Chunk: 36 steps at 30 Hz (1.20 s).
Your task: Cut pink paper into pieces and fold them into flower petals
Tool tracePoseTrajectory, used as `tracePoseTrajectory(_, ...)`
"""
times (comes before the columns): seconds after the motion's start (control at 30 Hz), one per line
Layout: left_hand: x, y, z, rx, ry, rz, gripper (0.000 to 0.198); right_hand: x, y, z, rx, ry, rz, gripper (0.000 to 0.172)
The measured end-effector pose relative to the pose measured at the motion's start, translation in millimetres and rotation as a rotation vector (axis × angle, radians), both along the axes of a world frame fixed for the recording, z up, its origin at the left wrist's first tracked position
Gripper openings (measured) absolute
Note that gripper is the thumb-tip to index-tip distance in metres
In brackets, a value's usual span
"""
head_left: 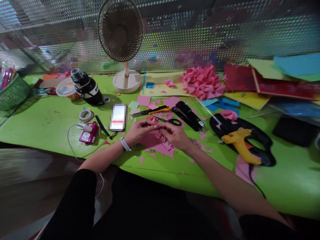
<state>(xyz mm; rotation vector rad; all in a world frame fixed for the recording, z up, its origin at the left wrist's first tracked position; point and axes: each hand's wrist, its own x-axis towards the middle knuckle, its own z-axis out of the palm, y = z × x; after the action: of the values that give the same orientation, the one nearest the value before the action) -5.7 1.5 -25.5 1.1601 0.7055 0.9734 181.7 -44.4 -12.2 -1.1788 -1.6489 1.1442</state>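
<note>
My left hand [140, 130] and my right hand [175, 136] meet over the middle of the table, fingertips pinched together. A small piece of pink paper [151, 118] shows at the fingers of my left hand; most of what lies between the fingertips is hidden. Under my hands are pink paper sheets [165, 149] with cut scraps around them. Just beyond lie a pair of scissors [175, 122], partly covered by my fingers, a yellow and black cutter knife [152, 110] and a black stapler [188, 116].
A fan [126, 81] stands at the back, near a pink paper flower ball [202, 81]. On the right, a yellow glue gun [240, 143] rests on a black holder [267, 146]. Leftward are a phone [118, 117], a tape roll [85, 115], a purple socket adapter [89, 132] and a black bottle [86, 87].
</note>
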Motion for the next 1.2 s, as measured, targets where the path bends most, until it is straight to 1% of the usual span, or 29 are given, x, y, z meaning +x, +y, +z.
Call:
tracePoseTrajectory(0.13,-0.6,1.1,0.2,-0.003,0.017,-0.017,0.023,2.2,4.0,-1.0,0.025,-0.011,0.029,0.029)
tracePoseTrajectory(0.23,-0.4,1.4,0.4,-0.004,0.018,-0.033,0.023,2.5,3.9,-2.9,-0.005,-0.001,0.065,0.029)
tracePoseTrajectory(0.3,-0.3,1.1,0.9,0.001,0.002,-0.020,0.021,1.6,2.1,-3.4,-0.010,0.007,0.056,0.028)
tracePoseTrajectory(0.4,0.0,0.4,2.3,0.031,-0.003,0.014,0.017,-1.0,-1.3,-2.2,0.032,-0.007,0.004,0.029)
tracePoseTrajectory(0.47,0.0,-0.1,2.8,0.045,0.008,0.023,0.017,-2.8,-2.8,-1.2,0.052,-0.011,0.000,0.029)
tracePoseTrajectory(0.67,-0.3,1.0,0.8,0.052,-0.011,-0.008,0.018,-5.1,-3.3,-2.7,0.051,-0.009,0.016,0.030)
tracePoseTrajectory(0.8,-1.0,1.4,-1.0,0.037,-0.018,-0.032,0.016,-5.0,-3.2,-4.0,0.048,-0.014,0.034,0.029)
tracePoseTrajectory(0.93,-0.8,-0.1,-1.2,-0.001,-0.032,-0.034,0.018,-5.8,-2.9,-4.0,0.053,0.001,0.045,0.028)
tracePoseTrajectory(1.03,-0.3,0.5,1.0,-0.002,-0.035,-0.005,0.019,-6.0,-2.0,-4.3,0.037,0.002,0.059,0.029)
tracePoseTrajectory(1.13,-1.2,5.4,5.1,0.009,-0.061,0.064,0.020,-4.3,-0.3,-5.7,0.016,-0.005,0.071,0.030)
tracePoseTrajectory(1.2,-3.0,10.1,7.3,0.008,-0.088,0.106,0.022,-1.6,1.1,-7.0,0.011,-0.029,0.050,0.030)
